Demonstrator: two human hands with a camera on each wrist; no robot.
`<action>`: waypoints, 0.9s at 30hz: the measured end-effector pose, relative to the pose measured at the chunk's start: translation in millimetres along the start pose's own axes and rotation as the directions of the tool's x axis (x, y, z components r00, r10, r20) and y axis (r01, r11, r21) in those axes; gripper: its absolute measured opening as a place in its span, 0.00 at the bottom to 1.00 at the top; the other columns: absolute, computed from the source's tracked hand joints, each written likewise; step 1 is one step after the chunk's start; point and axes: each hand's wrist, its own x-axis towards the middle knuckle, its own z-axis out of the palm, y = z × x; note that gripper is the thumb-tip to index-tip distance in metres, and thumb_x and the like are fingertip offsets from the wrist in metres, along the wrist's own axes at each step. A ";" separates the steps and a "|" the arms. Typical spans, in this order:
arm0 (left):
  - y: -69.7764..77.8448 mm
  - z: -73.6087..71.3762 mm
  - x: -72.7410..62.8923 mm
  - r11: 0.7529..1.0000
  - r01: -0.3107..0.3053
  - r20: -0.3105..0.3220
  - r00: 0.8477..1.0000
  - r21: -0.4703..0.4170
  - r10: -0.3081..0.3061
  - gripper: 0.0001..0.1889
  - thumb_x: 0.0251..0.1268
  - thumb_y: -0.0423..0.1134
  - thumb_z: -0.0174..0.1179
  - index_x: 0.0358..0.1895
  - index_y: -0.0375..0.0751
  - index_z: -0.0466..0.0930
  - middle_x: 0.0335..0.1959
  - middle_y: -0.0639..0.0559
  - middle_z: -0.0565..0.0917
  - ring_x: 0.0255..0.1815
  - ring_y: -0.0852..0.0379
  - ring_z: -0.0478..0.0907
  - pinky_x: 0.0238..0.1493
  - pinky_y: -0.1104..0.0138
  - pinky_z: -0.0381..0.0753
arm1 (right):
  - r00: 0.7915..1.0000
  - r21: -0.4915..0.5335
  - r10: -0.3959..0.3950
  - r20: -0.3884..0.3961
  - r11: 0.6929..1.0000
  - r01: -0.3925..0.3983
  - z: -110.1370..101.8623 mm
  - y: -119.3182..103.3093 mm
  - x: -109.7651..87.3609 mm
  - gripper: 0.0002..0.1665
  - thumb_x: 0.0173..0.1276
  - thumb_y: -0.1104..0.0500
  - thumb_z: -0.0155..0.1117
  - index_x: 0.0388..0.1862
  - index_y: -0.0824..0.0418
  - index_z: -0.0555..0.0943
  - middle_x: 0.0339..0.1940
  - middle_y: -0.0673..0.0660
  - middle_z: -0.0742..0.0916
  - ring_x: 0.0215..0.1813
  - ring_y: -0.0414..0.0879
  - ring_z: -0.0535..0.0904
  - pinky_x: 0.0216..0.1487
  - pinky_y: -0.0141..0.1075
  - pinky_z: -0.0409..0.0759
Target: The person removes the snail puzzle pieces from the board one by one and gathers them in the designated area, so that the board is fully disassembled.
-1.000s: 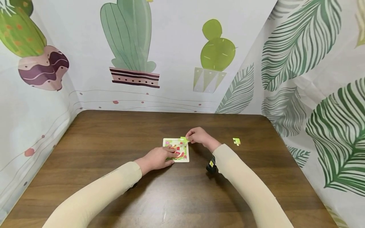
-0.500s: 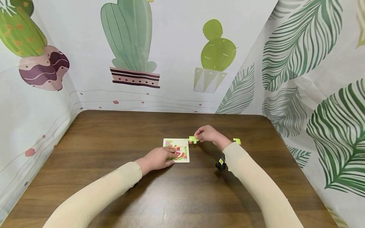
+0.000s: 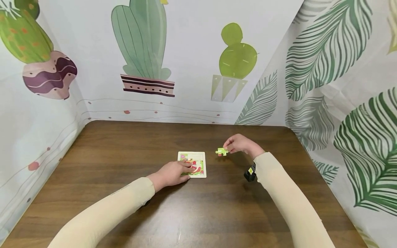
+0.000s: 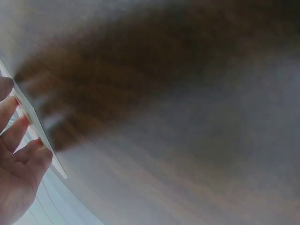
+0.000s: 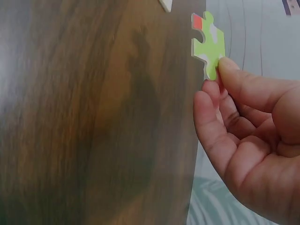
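Note:
In the head view a small square jigsaw board (image 3: 192,152) with a pale frame lies mid-table. Its picture is red, white and green, and a pale bare patch shows at the top right. My left hand (image 3: 172,173) rests on its left part, fingers stretched over the picture; the left wrist view has those fingers (image 4: 14,133) at the board's edge. Right of the board, my right hand (image 3: 242,144) pinches a green puzzle piece (image 3: 221,152) between thumb and fingertips. Seen from the right wrist, that puzzle piece (image 5: 212,44) has a red corner and white patches, held above the table.
The brown wooden table (image 3: 124,144) runs back to a wall cloth (image 3: 192,69) printed with cacti and leaves. A black wrist camera (image 3: 250,173) hangs under the right wrist. My right forearm covers the table's right part.
My right hand has moved right, carrying the green puzzle piece off the board's top right corner. The loose piece farther right is now hidden behind the right arm. My left hand stays put.

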 end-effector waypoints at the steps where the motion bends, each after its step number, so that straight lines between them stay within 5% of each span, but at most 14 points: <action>1: 0.5 -0.3 0.0 1.000 0.002 0.000 1.000 -0.002 -0.002 0.18 0.69 0.42 0.64 0.60 0.45 0.86 0.65 0.44 0.84 0.68 0.44 0.81 0.66 0.54 0.81 | 1.000 0.005 0.003 0.005 1.000 -0.003 -2.7 1.8 -0.8 0.15 0.73 0.66 0.63 0.52 0.77 0.82 0.34 0.51 0.86 0.36 0.39 0.79 0.52 0.37 0.87; 10: 1.1 -0.9 0.2 1.000 -0.007 -0.001 1.000 0.007 0.007 0.18 0.68 0.41 0.64 0.59 0.45 0.87 0.63 0.45 0.85 0.67 0.46 0.82 0.65 0.55 0.82 | 1.000 0.042 0.029 -0.011 0.999 -0.029 -22.7 11.4 -11.7 0.17 0.73 0.66 0.63 0.54 0.79 0.80 0.32 0.48 0.86 0.36 0.39 0.81 0.46 0.31 0.85; 27: 0.1 0.4 0.0 1.000 0.009 -0.001 1.000 -0.003 -0.009 0.18 0.69 0.42 0.64 0.60 0.45 0.86 0.64 0.45 0.84 0.68 0.44 0.80 0.66 0.53 0.81 | 0.994 -0.013 0.089 -0.060 0.996 -0.090 -33.1 39.9 -17.5 0.16 0.75 0.65 0.61 0.54 0.77 0.81 0.36 0.51 0.85 0.37 0.39 0.79 0.51 0.37 0.86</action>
